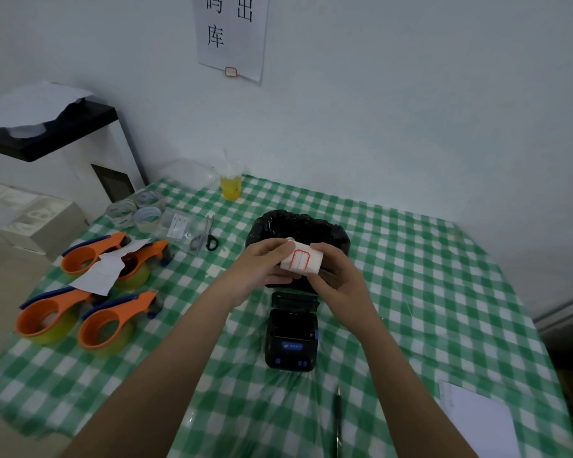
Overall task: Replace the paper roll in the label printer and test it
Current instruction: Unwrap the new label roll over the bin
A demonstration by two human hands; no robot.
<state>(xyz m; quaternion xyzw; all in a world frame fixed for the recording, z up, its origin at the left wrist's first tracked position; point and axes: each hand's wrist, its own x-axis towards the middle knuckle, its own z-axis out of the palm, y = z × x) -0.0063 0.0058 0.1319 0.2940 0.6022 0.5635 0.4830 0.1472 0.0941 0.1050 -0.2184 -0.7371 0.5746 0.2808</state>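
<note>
both hands raised over the green checked tablecloth, holding between them a white label roll printed with a red-bordered label. left hand curled around the roll's left end, thumb laid across the top; right hand closed on the right end, fingers wrapped under. roll held in the air in front of a small bin lined with a black bag, above the black label printer. printer flat on the cloth, lid open toward the bin, paper bay dark. off to the left, four orange tape dispensers, scissors and clear tape rolls. pen near the bottom edge, cup of yellow drink by the wall.
</note>
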